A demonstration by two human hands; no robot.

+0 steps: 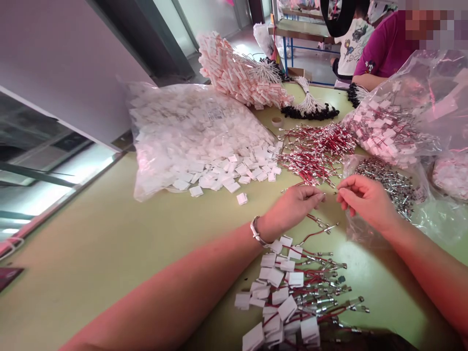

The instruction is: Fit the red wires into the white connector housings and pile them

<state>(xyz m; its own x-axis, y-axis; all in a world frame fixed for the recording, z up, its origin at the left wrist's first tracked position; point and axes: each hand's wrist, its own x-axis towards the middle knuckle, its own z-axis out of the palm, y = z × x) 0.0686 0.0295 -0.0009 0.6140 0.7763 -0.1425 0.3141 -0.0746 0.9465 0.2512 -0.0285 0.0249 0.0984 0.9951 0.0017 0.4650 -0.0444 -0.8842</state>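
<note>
Above the table's middle, my left hand (pixel 292 207) is closed in a pinch; a tiny shiny tip shows at its fingertips, too small to name. A short gap to the right, my right hand (pixel 365 197) pinches thumb against forefinger, and what lies between them cannot be made out. Just behind both hands spreads a pile of short red wires (pixel 318 151) with metal ends. Below my left hand lie a few loose red wires with metal terminals (pixel 323 226). Nearer to me is a heap of white plastic housings (pixel 280 278) joined to red wires with glass-like tubes.
A large clear bag (pixel 175 131) spills white housings onto the table at left. Small metal parts (pixel 391 183) lie in a bag beside my right hand. Behind are pink-white bundles (pixel 237 73), black-ended white wires (pixel 309 105), another filled bag (pixel 387 126) and a person in a purple shirt (pixel 382 48).
</note>
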